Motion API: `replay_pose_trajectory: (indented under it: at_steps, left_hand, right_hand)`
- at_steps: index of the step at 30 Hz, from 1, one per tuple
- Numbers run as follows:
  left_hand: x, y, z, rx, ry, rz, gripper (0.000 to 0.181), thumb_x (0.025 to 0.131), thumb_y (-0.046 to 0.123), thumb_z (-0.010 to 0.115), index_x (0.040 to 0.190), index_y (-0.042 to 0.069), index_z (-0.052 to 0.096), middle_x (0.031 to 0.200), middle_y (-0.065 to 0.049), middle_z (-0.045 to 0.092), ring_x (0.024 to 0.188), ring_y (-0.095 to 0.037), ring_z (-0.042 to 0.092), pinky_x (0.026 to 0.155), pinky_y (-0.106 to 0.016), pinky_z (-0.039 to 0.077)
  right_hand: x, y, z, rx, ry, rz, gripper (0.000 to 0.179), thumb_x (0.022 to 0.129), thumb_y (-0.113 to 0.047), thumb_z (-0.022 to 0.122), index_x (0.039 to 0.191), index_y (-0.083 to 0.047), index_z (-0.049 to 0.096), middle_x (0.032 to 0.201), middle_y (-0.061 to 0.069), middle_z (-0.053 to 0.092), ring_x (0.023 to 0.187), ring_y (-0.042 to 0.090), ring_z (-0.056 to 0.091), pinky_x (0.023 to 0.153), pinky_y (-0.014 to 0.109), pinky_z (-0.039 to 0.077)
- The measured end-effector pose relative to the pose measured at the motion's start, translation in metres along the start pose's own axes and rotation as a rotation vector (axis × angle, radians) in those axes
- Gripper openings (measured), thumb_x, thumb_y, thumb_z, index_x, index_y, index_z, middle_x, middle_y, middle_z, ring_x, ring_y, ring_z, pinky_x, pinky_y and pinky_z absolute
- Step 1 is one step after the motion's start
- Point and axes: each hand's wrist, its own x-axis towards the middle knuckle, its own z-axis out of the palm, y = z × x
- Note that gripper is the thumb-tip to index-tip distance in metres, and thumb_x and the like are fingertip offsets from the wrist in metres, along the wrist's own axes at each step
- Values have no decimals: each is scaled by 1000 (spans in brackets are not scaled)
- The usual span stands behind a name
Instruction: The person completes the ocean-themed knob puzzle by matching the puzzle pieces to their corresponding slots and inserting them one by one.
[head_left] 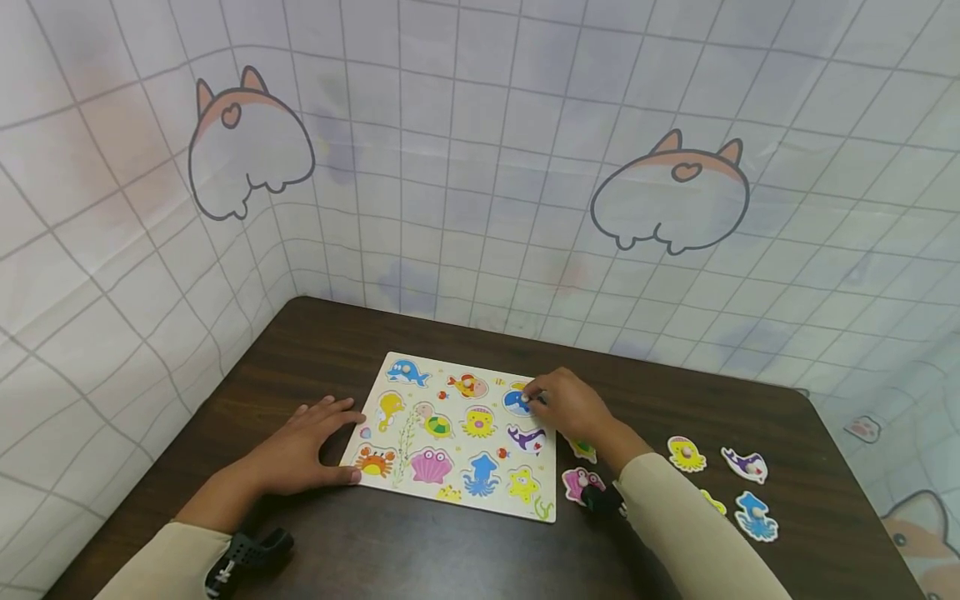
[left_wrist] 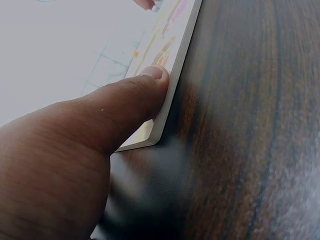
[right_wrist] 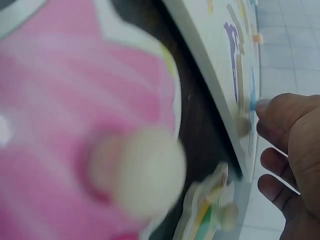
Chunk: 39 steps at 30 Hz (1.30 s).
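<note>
A pale puzzle board (head_left: 465, 433) with sea-animal shapes lies on the table. My left hand (head_left: 303, 446) rests at its left edge with fingers spread, and in the left wrist view the thumb (left_wrist: 135, 92) presses on the board near a corner. At the board's upper right, my right hand (head_left: 573, 406) pinches a blue whale puzzle piece (head_left: 514, 403) between thumb and fingertips, over the whale-shaped spot. Knobbed dolphin (head_left: 406, 372) and fish (head_left: 467, 386) pieces sit in the top row. A pink shell piece (right_wrist: 60, 110) lies close to the right wrist camera.
Loose knobbed pieces lie right of the board: a yellow octopus (head_left: 686, 454), a purple whale (head_left: 745, 464), a blue squid (head_left: 757, 517) and a partly hidden yellow piece (head_left: 712, 502). A green piece (head_left: 582, 451) lies by the right forearm. Patterned cloth (head_left: 480, 167) stands behind the dark table (head_left: 360, 542).
</note>
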Motion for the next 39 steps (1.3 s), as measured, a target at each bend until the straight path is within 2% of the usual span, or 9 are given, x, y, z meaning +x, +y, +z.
replay_pose_trajectory:
  at_steps: [6,12,20,26,33,39]
  left_hand:
    - [0,0,0,-7,-3,0,89,77,71,76,147,21,54,160,-17,38,150,-48,22,118,-69,11]
    - [0,-1,1,-4,2,11,90,77,72,75,147,21,53,160,-17,38,150,-49,22,118,-69,12]
    - [2,-2,2,-8,0,11,90,77,71,76,148,21,53,160,-18,38,150,-49,22,118,-69,11]
    - [0,-2,-1,-8,6,5,90,76,70,77,148,21,53,160,-18,38,149,-49,22,118,-69,11]
    - [-1,0,-2,-9,6,18,90,77,71,76,147,19,54,159,-18,39,149,-49,23,117,-70,12]
    - [-1,2,-2,-17,3,12,90,77,70,77,147,18,54,159,-18,39,149,-49,23,118,-69,12]
  right_hand:
    - [-17,10,-9,32,17,16,26,97,-23,74,121,-16,75,118,4,64,109,22,59,94,49,54]
    - [-30,23,-16,26,26,5,26,96,-25,74,121,-16,75,117,4,66,109,23,60,92,50,55]
    - [-46,36,-23,43,38,8,27,95,-24,75,120,-14,75,117,3,68,113,26,59,95,53,53]
    - [-53,47,-25,20,63,-30,27,95,-24,76,119,-12,76,117,2,71,114,27,60,98,53,51]
    - [-69,62,-32,2,77,2,28,95,-22,76,121,-11,75,121,6,70,118,32,60,99,57,50]
    - [-83,73,-36,9,86,-5,28,95,-21,76,120,-10,75,122,8,69,119,35,59,97,59,50]
